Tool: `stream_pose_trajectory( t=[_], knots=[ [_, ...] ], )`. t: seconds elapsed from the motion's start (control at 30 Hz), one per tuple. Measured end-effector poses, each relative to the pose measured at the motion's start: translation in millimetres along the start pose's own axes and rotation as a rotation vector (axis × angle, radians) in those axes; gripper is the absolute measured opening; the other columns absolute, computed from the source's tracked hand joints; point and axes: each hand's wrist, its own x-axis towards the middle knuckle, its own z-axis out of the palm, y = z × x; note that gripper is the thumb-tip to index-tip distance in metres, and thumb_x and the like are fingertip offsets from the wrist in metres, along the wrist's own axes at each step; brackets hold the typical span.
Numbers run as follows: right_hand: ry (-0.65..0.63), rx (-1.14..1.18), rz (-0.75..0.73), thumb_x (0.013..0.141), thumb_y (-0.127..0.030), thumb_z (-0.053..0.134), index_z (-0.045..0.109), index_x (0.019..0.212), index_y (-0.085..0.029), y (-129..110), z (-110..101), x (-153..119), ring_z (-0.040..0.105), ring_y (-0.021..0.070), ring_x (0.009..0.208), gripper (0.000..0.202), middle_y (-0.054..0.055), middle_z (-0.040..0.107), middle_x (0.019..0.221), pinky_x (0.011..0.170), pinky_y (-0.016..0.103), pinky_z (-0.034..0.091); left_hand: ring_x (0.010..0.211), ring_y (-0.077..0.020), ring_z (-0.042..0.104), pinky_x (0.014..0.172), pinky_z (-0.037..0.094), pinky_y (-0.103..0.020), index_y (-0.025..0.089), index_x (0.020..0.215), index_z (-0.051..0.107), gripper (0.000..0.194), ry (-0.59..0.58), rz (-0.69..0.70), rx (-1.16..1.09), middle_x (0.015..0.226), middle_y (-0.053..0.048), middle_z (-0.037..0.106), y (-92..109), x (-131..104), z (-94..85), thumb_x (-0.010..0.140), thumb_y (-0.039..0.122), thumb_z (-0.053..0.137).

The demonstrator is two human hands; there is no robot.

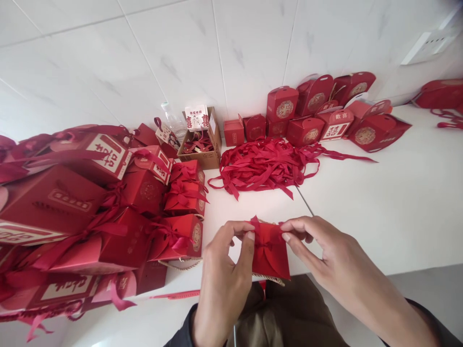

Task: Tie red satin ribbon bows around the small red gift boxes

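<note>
A small red gift box (273, 260) sits at the table's front edge between my hands, with a twisted gold cord along its lower side. Across its top runs a red ribbon (265, 236), gathered in a knot or bow at the middle. My left hand (231, 260) pinches the ribbon's left part between thumb and fingers. On the other side, my right hand (318, 241) pinches the ribbon's right part the same way. Fingertips cover the ribbon's ends in both hands.
Stacked red gift boxes with ribbon bows (123, 231) fill the left side. A heap of loose red ribbons (267, 164) lies ahead. Behind it several red boxes (307, 130) line the tiled wall, beside a cardboard box (213, 156). The white table (398, 207) extends right.
</note>
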Motion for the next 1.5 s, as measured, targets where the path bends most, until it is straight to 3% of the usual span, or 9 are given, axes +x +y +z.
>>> stream_pose_trajectory(
  t=[0.33,0.63,0.8,0.9,0.97,1.07,1.13,1.27,1.5],
  knots=[
    [-0.095,0.133,-0.077,0.104,-0.036,0.057,0.067,0.120,-0.034,-14.0,5.6,3.9,0.071,0.0213,0.094,0.019,0.002,0.073,0.111,0.082,0.032,0.058,0.082,-0.0151,0.066,0.075,0.047,-0.026,0.024,0.107,0.068,0.014,-0.028,-0.024,-0.121,0.089,0.000,0.073,1.3,-1.6,8.3,0.093,0.025,0.066],
    [-0.148,0.155,-0.071,0.109,-0.039,0.050,0.065,0.104,-0.031,-14.1,7.4,7.3,0.067,0.0193,0.095,0.018,0.001,0.068,0.104,0.086,0.032,0.053,0.090,-0.0168,0.068,0.082,0.049,-0.027,0.024,0.121,0.062,0.027,-0.212,-0.060,-0.181,0.094,-0.001,0.074,-2.4,-2.3,0.1,0.095,0.025,0.062],
    [-0.190,0.180,-0.046,0.106,-0.042,0.053,0.066,0.111,-0.033,-15.8,6.7,7.9,0.068,0.0201,0.090,0.016,0.002,0.069,0.103,0.077,0.030,0.055,0.083,-0.0158,0.066,0.079,0.049,-0.027,0.026,0.124,0.062,0.032,-0.177,-0.026,-0.146,0.089,0.001,0.073,-5.7,-4.5,0.1,0.092,0.020,0.064],
    [-0.212,0.178,-0.070,0.108,-0.039,0.051,0.065,0.103,-0.031,-17.9,6.9,9.2,0.067,0.0192,0.089,0.018,0.001,0.068,0.102,0.078,0.030,0.054,0.086,-0.0172,0.066,0.081,0.049,-0.029,0.026,0.125,0.064,0.036,-0.180,0.037,-0.095,0.094,-0.001,0.073,-4.9,-1.4,-0.8,0.091,0.016,0.064],
    [-0.191,0.166,-0.068,0.108,-0.039,0.049,0.064,0.098,-0.029,-18.7,6.5,10.0,0.067,0.0187,0.088,0.020,0.001,0.068,0.099,0.080,0.030,0.054,0.091,-0.0193,0.065,0.082,0.048,-0.030,0.026,0.120,0.068,0.030,-0.226,0.076,-0.054,0.098,-0.003,0.073,-5.0,1.5,-1.6,0.091,0.017,0.065],
    [-0.150,0.154,-0.054,0.107,-0.040,0.051,0.064,0.098,-0.029,-17.1,4.2,11.1,0.067,0.0188,0.088,0.019,0.000,0.070,0.097,0.080,0.029,0.054,0.090,-0.0199,0.062,0.080,0.047,-0.030,0.023,0.096,0.073,0.008,-0.264,0.098,-0.031,0.092,-0.003,0.072,-8.3,3.6,-0.9,0.096,0.024,0.065],
    [-0.123,0.143,-0.042,0.105,-0.040,0.054,0.067,0.103,-0.031,-13.8,1.3,11.7,0.068,0.0195,0.088,0.016,0.000,0.072,0.099,0.080,0.030,0.054,0.085,-0.0185,0.061,0.077,0.046,-0.029,0.021,0.085,0.069,0.016,-0.192,0.082,-0.053,0.085,-0.003,0.070,-11.9,2.5,1.1,0.098,0.027,0.063],
    [-0.057,0.095,-0.017,0.098,-0.038,0.062,0.071,0.108,-0.034,-4.2,-6.8,11.2,0.071,0.0219,0.082,0.014,0.001,0.075,0.098,0.078,0.034,0.056,0.077,-0.0159,0.059,0.070,0.045,-0.027,0.021,0.083,0.067,0.018,-0.003,0.073,-0.031,0.080,-0.001,0.067,-15.5,-7.5,6.3,0.099,0.026,0.061],
    [-0.050,0.035,-0.104,0.101,-0.035,0.058,0.071,0.096,-0.032,0.3,-12.2,8.7,0.071,0.0232,0.085,0.014,0.002,0.075,0.096,0.076,0.035,0.056,0.078,-0.0158,0.064,0.072,0.049,-0.025,0.021,0.094,0.072,0.013,0.256,0.283,0.195,0.083,-0.002,0.069,-8.9,-25.0,13.9,0.092,0.010,0.066]
  ],
)
